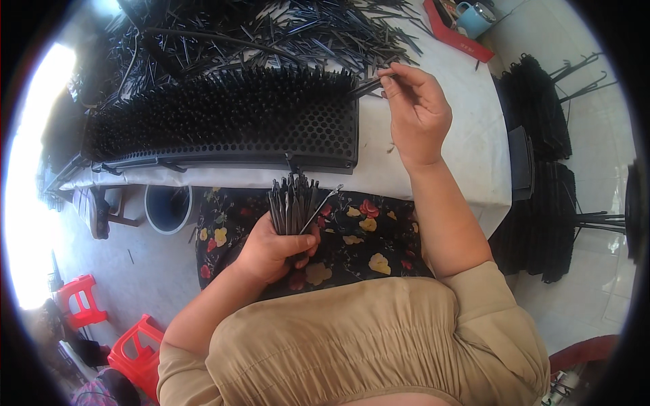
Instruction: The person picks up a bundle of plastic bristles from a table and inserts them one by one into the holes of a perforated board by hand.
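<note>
My left hand (274, 250) is closed around a bundle of slender black pieces (291, 206), held upright over my lap. One piece in the bundle leans out to the right and has a shiny, light end (330, 195). My right hand (421, 111) is raised over the table and pinches a thin black piece (369, 88) between thumb and fingers. That piece points left toward the right end of a long black perforated rack (338, 139). Rows of black pieces (223, 108) stand in most of the rack, while round holes show along its front and right.
Behind the rack lies a loose heap of black strips (325, 34) on the white-covered table (467, 149). A red box (460, 34) and a blue mug (474, 19) stand at the back right. Stacked black racks (542, 210) are on the right, with a bucket (169, 208) and red stools (139, 352) left.
</note>
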Tool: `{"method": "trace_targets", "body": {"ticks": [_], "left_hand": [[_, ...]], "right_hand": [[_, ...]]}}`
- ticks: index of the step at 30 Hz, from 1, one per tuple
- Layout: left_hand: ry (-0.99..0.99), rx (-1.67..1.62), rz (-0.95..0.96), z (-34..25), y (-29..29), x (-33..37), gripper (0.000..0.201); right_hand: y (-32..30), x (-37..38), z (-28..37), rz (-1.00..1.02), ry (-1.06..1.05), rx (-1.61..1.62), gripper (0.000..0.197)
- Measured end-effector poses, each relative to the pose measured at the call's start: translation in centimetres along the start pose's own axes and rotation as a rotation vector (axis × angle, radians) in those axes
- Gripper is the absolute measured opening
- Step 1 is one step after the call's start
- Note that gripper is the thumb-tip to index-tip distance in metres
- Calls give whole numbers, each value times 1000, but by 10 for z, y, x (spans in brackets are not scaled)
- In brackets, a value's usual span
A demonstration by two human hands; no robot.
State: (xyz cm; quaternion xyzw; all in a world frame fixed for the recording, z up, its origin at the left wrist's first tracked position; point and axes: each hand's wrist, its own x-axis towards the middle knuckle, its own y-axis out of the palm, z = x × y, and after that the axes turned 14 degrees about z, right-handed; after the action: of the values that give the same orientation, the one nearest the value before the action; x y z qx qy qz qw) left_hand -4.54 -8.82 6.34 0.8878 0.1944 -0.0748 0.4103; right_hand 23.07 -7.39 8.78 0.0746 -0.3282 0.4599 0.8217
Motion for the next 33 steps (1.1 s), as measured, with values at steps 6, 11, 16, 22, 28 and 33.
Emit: {"method": "trace_targets", "body": {"ticks": [6,11,16,22,28,33], "left_hand": [[-35,-26,-38,-1,0,-1,40],[2,-6,-20,0,1,1,39],[1,7,-30,-1,1,1,39],[10,4,-47,-1,0,0,40],[13,-13,-70,-3,1,1,42],[103,-49,-96,-4,1,-1,44]], "right_hand": [[1,7,-1,55,-41,-41,16],[5,8,1,252,-198,-355,20],[9,20,-1,263,-403,-550,18],[4,20,-1,312,-367,-635,16],[5,15,2,394,-426,-694,22],[14,-24,55,392,186,-129,19]]}}
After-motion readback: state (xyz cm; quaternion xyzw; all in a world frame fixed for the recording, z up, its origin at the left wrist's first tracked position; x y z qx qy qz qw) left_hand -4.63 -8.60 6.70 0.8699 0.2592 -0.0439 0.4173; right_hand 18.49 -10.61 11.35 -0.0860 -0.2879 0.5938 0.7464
